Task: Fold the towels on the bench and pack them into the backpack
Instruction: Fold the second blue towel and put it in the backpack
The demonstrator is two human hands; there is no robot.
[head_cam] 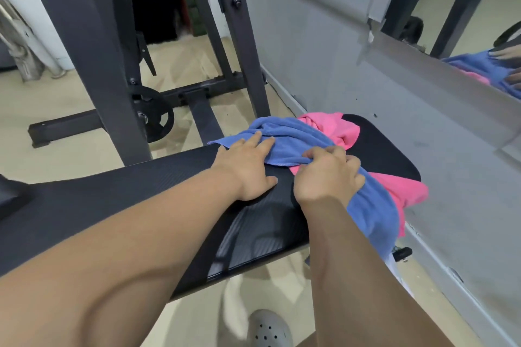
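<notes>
A small gym room with a pale floor, a grey wall [324, 36] and a mirror [465, 8] on the right, and a black rack [93, 36] with a weight plate [158, 118] behind. A black padded bench [141, 200] runs across the view. At its far end, near the wall, the blue towel [293, 132] lies crumpled on top of the pink towel [338, 127], and both hang partly over the bench's edge.

The left hand [248, 169] lies open, palm on the bench and straight fingers pressing the near edge of the blue towel. The right hand [327, 175] is curled round a bunched fold of the blue towel. No backpack is in view.

The step in hand looks like separating and spreading the blue towel before folding. To do it well, the left fingers should pin the edge while the right hand draws the cloth off the pink one without dragging both to the floor. Finding two corners, pulling the towel flat along the bare bench and smoothing out the wrinkles first would give a neat fold. The pink towel sits close to the edge and could slip.
</notes>
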